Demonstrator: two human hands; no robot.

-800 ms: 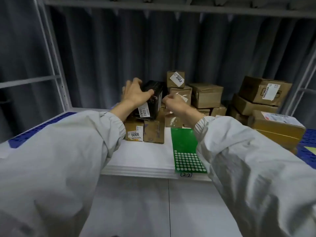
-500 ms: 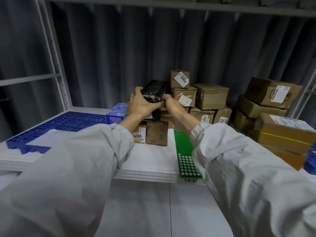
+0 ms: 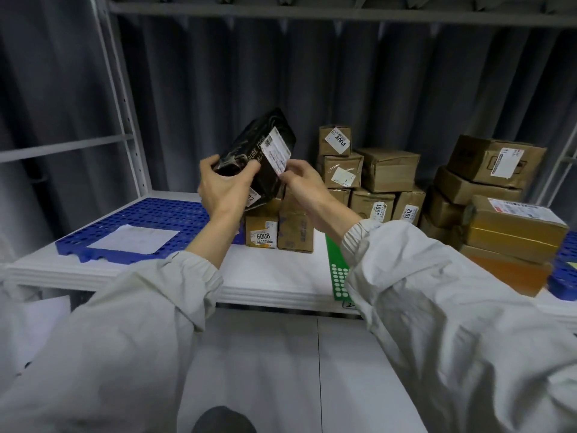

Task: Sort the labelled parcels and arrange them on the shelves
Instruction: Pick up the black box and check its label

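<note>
I have the black parcel (image 3: 254, 160) lifted clear of the shelf (image 3: 271, 276), tilted, above the brown boxes near the middle of the shelf. My left hand (image 3: 223, 189) grips its lower end, fingers wrapped round it. My right hand (image 3: 301, 182) pinches the lower corner of the white label (image 3: 276, 154) on its upper face.

Procedure for this step, as I judge it:
1. Keep the left-hand grip firm; the wrapping looks glossy and may slip.
2. Turn the label square to the camera and read its code before moving on.
3. Do not pull on the label corner; it may peel.
4. Match the code against neighbouring markings, e.g. the box marked 6008 (image 3: 261, 226) at the front of the stack.
5. Set the parcel down flat, label facing the shelf's front edge.
</note>
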